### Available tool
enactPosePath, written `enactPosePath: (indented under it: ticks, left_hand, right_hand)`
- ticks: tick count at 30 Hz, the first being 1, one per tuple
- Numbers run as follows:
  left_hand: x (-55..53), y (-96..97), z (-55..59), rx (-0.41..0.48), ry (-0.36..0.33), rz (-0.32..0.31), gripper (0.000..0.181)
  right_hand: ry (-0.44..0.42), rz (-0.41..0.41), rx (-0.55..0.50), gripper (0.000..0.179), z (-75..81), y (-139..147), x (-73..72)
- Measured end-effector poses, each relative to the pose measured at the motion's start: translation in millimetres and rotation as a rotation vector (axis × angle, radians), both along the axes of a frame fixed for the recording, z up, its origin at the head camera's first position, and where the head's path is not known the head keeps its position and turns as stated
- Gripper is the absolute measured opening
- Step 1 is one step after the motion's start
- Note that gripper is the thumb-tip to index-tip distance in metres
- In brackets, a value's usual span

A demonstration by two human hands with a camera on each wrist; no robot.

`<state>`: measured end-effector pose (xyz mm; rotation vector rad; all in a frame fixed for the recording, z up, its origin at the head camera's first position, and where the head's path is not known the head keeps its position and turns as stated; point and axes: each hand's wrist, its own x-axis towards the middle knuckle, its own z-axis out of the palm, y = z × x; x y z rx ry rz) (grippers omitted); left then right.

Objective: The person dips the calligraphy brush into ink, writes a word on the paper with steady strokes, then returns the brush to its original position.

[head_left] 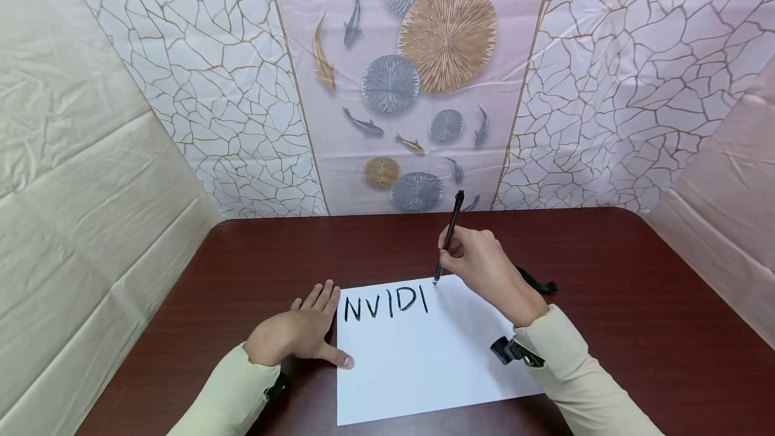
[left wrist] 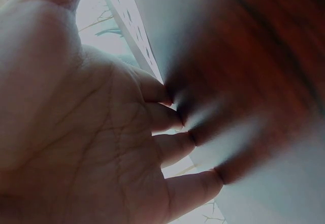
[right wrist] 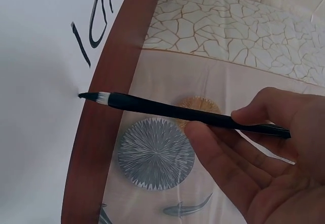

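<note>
My right hand (head_left: 481, 264) pinches a black writing brush (right wrist: 157, 108) between thumb and fingers. Its bristles are inked dark at the tip and white near the handle. In the head view the brush tip is right at the top of a white sheet of paper (head_left: 418, 362), just right of the black letters "NVIDI" (head_left: 386, 303). My left hand (head_left: 303, 332) lies with straight, spread fingers at the paper's left edge, the thumb on the sheet and the other fingertips on the table. The left wrist view shows its palm (left wrist: 96, 132) and the fingertips touching the surface.
The paper lies on a dark red-brown table (head_left: 272, 247). A patterned cloth (head_left: 418, 120) with fish and round motifs hangs behind it, and plain pale cloth (head_left: 91, 187) hangs at the sides. Black straps are on both wrists, one with a small black device (head_left: 507, 350).
</note>
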<state>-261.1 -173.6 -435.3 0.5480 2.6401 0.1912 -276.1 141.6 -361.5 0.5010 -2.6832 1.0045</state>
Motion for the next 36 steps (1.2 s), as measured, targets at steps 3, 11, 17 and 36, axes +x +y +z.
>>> enactPosePath:
  ticks: [3,11,17,36]
  left_hand:
    - [3.4,3.3,7.4,-0.021,-0.009,0.012,0.143]
    - [9.9,8.0,20.0,-0.037,-0.01,0.028,0.134]
    - [3.6,2.0,5.9,-0.01,0.008,0.007,0.141]
    - [8.8,9.1,18.4,-0.038,-0.003,0.025,0.132]
  right_hand:
    - [-0.008,0.026,0.001,0.011,0.3,0,0.8]
    - [-0.119,0.111,0.051,0.011,9.7,-4,8.7]
    - [-0.07,0.089,0.055,0.01,14.0,-7,12.4]
    - [0.006,0.005,-0.013,0.009,2.5,-1,1.5]
